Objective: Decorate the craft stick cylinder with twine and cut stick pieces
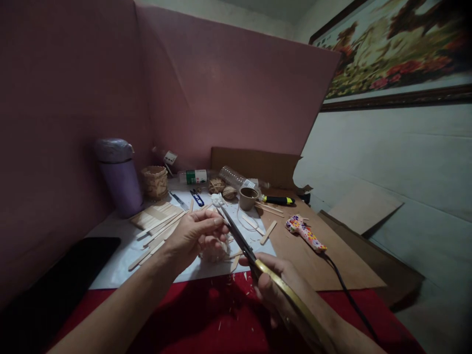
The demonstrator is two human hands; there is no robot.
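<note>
My right hand [275, 290] grips the gold handles of a pair of scissors [239, 241], whose blades point up and left toward my other hand. My left hand [195, 236] is closed in a pinch at the blade tips, fingers together on something small that I cannot make out. Under that hand lies a small pale woven piece [214, 253]. Wooden craft sticks [158, 223] lie spread on the white sheet [110, 260] to the left, with a few more [268, 232] to the right of the blades.
A purple flask [120, 177], small woven basket [155, 182], bottle [193, 177], blue snips [197, 197], twine balls [223, 189], a cup [248, 198] and a yellow-black cutter [278, 200] stand at the back. A flowered glue gun [306, 233] with black cord lies right. Red cloth [206, 314] covers the near edge.
</note>
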